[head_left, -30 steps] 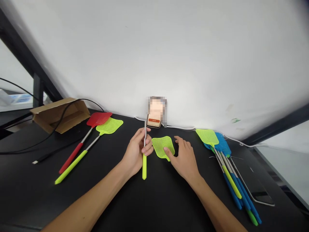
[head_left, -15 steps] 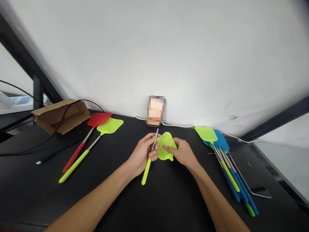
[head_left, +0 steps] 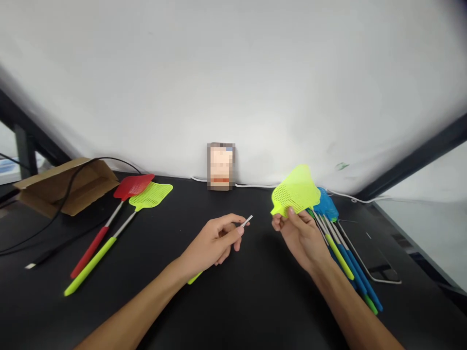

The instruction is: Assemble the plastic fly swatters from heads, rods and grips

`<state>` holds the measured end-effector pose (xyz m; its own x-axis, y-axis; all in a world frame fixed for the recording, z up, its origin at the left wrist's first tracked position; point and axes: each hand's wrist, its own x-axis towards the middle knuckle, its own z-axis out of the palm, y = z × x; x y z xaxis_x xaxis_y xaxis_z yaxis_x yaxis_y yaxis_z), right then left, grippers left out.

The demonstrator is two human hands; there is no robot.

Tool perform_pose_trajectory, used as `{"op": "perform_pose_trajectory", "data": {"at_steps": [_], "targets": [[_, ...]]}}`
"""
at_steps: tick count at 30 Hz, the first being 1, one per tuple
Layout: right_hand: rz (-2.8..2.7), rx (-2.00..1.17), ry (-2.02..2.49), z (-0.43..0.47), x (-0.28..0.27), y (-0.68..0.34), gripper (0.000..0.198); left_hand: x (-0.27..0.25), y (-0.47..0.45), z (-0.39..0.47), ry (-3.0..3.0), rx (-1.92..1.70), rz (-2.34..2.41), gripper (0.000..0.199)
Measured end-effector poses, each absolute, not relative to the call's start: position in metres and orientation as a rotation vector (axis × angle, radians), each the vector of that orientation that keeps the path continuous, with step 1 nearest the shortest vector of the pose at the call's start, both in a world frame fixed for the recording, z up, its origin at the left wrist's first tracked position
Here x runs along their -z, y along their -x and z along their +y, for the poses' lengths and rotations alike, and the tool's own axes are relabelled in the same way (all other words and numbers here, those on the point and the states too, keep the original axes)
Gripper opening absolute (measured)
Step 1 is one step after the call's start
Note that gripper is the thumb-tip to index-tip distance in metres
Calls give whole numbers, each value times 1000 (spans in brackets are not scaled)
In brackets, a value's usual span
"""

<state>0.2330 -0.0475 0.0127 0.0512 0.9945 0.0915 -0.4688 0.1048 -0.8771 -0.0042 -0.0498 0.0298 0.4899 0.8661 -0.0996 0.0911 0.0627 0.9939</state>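
Note:
My left hand [head_left: 213, 243] is closed around a fly swatter handle [head_left: 248, 220]. Its thin metal rod pokes out past my thumb and fingertip, and a bit of its yellow-green grip shows below the wrist; the middle is hidden by the hand. In my right hand [head_left: 302, 236], thumb and fingers pinch a yellow-green mesh fly swatter head [head_left: 295, 190], lifted above the table with its short neck pointing left. Rod and head are apart, with a gap between my two hands.
On the left lie a red fly swatter [head_left: 100, 233] and a yellow-green one [head_left: 100, 257], beside an open cardboard box [head_left: 69, 187] and black cable. A pile of swatters [head_left: 350, 262] and a tablet-like device [head_left: 375, 260] lie right. A phone [head_left: 221, 167] leans against the wall.
My right hand has lifted the swatter head up and right, turning it so its neck points left. My left hand has rolled over the handle and dropped slightly. The whole view has shifted a little.

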Motion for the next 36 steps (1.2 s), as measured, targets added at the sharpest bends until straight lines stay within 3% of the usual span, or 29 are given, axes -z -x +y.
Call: {"op": "perform_pose_trajectory", "data": {"at_steps": [27,36], "targets": [[-1001,-1411,898,-60,-17,-217,26,-29,2,-53,-1468,-707,892,41],[-1201,-1238,1015,-66,-4,-213,28,-29,3,-52,-1465,-717,909,39]]}}
